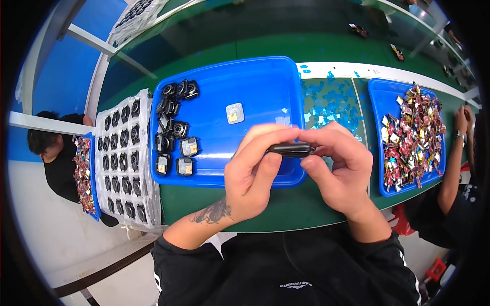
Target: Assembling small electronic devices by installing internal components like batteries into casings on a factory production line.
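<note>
Head view, hours counted from the black case (291, 149) held up over the near rim of a big blue tray (265, 76). Clamped on its left part between thumb and fingers of the left hand (247, 181). At its right end, bent thumb and forefinger of the right hand (342, 171); cannot tell touching from nearly touching there. Inside the tray, at nine o'clock, a cluster of loose black cases (179, 129); at ten, apart from these, a pale square piece (235, 113).

Beneath everything, a green table (301, 209), strewn at one o'clock with blue scraps (332, 104). Beyond the scraps, a white strip (357, 69). At three, a smaller blue tray (386, 99) with a heap of small parts (416, 137). At nine, a white plastic tray (144, 153) with rows of black cases (123, 161).

Around the room: blue wall (61, 66) and white frame (92, 38) toward ten, a dark-clad person (66, 168) at nine, pale floor (51, 219) at eight, red stool (436, 268) at four, another person (446, 209) between three and four.
</note>
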`<state>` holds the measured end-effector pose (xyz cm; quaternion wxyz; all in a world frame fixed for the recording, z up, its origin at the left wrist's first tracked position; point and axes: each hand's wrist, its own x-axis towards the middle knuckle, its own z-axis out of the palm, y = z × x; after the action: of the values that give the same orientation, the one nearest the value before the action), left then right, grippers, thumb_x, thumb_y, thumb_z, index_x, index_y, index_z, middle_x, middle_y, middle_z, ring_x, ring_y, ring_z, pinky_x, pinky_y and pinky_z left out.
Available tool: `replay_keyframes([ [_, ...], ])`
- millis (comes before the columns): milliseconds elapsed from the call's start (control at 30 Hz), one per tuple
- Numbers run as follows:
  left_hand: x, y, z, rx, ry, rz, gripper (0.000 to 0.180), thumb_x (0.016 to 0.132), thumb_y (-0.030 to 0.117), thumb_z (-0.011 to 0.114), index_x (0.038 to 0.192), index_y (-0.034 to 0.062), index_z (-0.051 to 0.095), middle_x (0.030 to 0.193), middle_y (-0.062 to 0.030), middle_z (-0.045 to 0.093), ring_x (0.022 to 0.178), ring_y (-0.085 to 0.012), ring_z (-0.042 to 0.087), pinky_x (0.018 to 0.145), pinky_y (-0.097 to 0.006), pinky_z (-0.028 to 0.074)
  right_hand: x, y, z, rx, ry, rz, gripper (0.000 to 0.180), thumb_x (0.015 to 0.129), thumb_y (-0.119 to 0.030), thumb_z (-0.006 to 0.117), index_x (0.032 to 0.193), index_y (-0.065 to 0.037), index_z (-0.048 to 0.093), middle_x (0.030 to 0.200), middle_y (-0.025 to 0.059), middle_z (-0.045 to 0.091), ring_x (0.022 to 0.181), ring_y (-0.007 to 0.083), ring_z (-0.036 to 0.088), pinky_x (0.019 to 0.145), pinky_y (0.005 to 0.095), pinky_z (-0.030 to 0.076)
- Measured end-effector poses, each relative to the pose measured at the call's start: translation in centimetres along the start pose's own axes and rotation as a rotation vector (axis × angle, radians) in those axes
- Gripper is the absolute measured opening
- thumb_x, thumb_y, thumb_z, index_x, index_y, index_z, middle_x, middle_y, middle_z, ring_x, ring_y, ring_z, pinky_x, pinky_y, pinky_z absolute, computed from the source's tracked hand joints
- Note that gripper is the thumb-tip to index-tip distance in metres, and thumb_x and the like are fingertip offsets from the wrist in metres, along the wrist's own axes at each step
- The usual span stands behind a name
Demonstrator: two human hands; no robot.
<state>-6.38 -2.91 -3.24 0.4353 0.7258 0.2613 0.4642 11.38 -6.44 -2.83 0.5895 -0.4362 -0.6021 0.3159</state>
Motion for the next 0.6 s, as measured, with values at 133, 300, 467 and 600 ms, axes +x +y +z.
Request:
replay_keyframes([
  [133, -0.3, 0.7, 0.1, 0.126, 0.002, -0.129, 0.023, 0.097, 0.011, 0.056, 0.114, -0.0033, 0.063, 0.101, -0.0142, 0.067, 0.090, -0.0199, 0.066, 0.075, -0.029, 0.052, 0.1, -0.2, -0.3, -0.169, -0.033, -0.087, 0.018, 0.075, 0.003, 0.074, 0.093, 0.002, 0.068, 0.076, 0.0091, 0.063, 0.062, 0.0173, 0.059, 0.055, 0.0260, 0.046],
  [300, -0.4, 0.8, 0.3, 0.163, 0.014, -0.197, 0.021, 0.095, 0.008, 0.059, 0.111, -0.0037, 0.064, 0.095, -0.0137, 0.069, 0.079, -0.0185, 0.067, 0.070, -0.027, 0.052, 0.3, -0.9, 0.1, -0.242, -0.030, -0.015, 0.011, 0.078, 0.003, 0.072, 0.087, 0.003, 0.066, 0.071, 0.0091, 0.061, 0.058, 0.0159, 0.058, 0.053, 0.0249, 0.045],
  [467, -0.3, 0.7, 0.3, 0.197, -0.011, -0.245, 0.023, 0.096, 0.009, 0.058, 0.114, -0.0064, 0.062, 0.102, -0.0153, 0.069, 0.085, -0.0185, 0.069, 0.073, -0.028, 0.054, 0.2, -0.2, -0.4, 0.171, -0.040, 0.365, 0.005, 0.087, -0.001, 0.066, 0.090, 0.003, 0.065, 0.074, 0.0046, 0.064, 0.061, 0.0061, 0.057, 0.056, 0.0206, 0.045],
  [600, -0.4, 0.1, 0.2, -0.453, 0.005, -0.475, 0.030, 0.100, 0.010, 0.053, 0.122, -0.0097, 0.056, 0.112, -0.0153, 0.065, 0.095, -0.0196, 0.068, 0.083, -0.029, 0.056, 0.6, -0.6, -1.1, 0.369, -0.007, 0.517, 0.014, 0.091, -0.008, 0.066, 0.098, 0.003, 0.067, 0.077, 0.0027, 0.064, 0.065, 0.0042, 0.056, 0.061, 0.0196, 0.046],
])
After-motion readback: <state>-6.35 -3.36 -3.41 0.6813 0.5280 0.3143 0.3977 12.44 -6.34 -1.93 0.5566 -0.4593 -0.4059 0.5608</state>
